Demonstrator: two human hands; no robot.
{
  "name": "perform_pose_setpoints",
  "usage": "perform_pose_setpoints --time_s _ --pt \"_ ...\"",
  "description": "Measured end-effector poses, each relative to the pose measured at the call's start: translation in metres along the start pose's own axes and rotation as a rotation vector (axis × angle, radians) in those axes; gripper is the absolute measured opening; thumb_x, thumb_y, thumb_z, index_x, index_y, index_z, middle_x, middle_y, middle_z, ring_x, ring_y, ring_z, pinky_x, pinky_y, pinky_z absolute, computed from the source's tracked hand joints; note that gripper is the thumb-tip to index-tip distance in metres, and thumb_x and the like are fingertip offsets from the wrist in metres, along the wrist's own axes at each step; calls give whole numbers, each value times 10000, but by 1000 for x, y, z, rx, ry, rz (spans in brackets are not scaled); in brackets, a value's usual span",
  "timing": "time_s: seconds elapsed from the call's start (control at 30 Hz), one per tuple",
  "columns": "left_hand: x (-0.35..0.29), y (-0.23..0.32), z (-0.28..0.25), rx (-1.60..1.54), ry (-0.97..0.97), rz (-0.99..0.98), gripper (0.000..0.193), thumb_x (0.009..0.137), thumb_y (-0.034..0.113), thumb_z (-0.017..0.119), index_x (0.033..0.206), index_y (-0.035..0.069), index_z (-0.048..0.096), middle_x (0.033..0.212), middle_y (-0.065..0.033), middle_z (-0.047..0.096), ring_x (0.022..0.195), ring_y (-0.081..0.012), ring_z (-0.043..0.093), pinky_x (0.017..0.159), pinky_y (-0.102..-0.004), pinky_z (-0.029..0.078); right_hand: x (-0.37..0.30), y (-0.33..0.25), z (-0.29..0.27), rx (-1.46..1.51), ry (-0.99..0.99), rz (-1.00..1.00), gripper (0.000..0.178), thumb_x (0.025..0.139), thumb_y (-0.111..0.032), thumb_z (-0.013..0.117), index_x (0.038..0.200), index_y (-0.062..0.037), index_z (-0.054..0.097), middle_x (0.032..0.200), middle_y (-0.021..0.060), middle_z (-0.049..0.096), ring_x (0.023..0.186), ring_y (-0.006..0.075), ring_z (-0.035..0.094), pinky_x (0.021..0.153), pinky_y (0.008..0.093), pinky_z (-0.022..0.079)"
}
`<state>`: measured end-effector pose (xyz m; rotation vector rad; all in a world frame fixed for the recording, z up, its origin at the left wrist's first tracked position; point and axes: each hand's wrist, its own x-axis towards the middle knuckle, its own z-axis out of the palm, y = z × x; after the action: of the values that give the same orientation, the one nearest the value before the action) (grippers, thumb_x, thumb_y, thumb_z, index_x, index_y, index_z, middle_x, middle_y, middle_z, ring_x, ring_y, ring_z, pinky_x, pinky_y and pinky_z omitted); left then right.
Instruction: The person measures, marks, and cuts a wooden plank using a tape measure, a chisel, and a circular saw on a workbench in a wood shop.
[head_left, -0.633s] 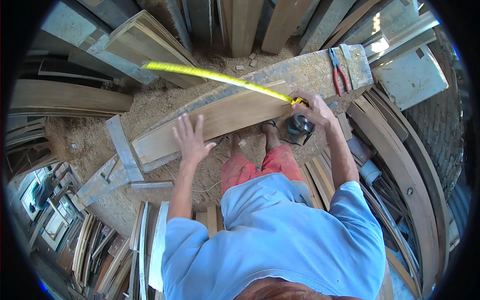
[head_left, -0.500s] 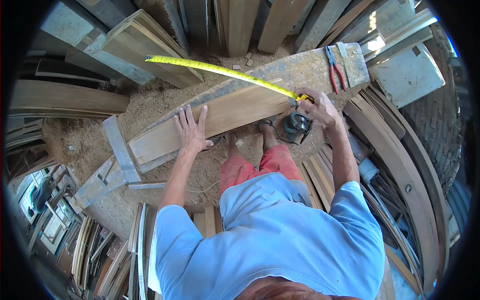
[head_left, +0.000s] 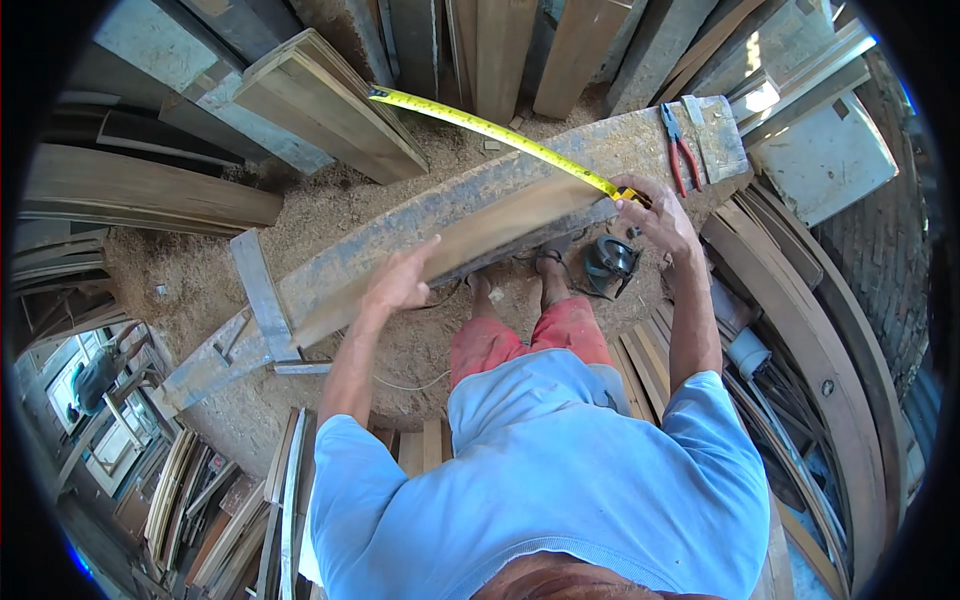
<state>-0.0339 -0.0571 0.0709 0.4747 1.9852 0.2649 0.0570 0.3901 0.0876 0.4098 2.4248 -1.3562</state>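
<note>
My right hand (head_left: 662,213) is closed round a tape measure (head_left: 632,196). Its yellow blade (head_left: 490,130) sticks out to the upper left, over the bench and the sawdust, with the tip free in the air. Under my left hand (head_left: 398,284) is a wooden board (head_left: 500,228), blurred and tilted, showing a narrower face. My left index finger lies stretched along the board; the thumb is at its near side and the other fingers are curled, partly hidden. The board's right end comes close to the tape measure. Both lie over a long, dusty work bench (head_left: 350,245).
Red-handled pliers (head_left: 681,150) lie on the bench's right end, beside a flat strip (head_left: 697,130). A power tool (head_left: 611,263) rests on the ground near my feet. A grey plank (head_left: 262,290) crosses the bench at left. Stacked boards (head_left: 330,105) stand beyond; curved timbers (head_left: 800,330) are at right.
The board has tipped up and slid toward me and to the right. My left hand has gone from lying spread on it to curling at its edge. The tape measure has shifted slightly right.
</note>
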Motion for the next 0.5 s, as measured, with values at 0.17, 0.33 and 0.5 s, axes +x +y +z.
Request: perform_pose_setpoints --time_s 0.17,0.33,0.5 --pt "27 2 -13 119 764 72 455 902 461 714 1219 145 632 1103 -202 739 1052 -400 707 909 -539 540 5 -15 -4 17 1 48 350 942 -212 719 1251 -50 706 889 79 673 793 173 609 740 355 504" --pt "62 -7 -25 81 583 -120 535 982 673 535 1048 149 621 921 -182 750 926 -430 720 793 -549 548 6 -18 -4 26 15 9 356 944 -209 721 1257 -40 700 888 79 677 786 164 612 727 347 502" --pt "72 -8 -10 97 458 -29 643 990 755 409 1040 156 635 894 -195 744 907 -423 722 761 -583 539 9 -5 -6 -33 -21 6 365 929 -202 733 1253 -37 700 895 92 686 788 175 618 732 358 513"
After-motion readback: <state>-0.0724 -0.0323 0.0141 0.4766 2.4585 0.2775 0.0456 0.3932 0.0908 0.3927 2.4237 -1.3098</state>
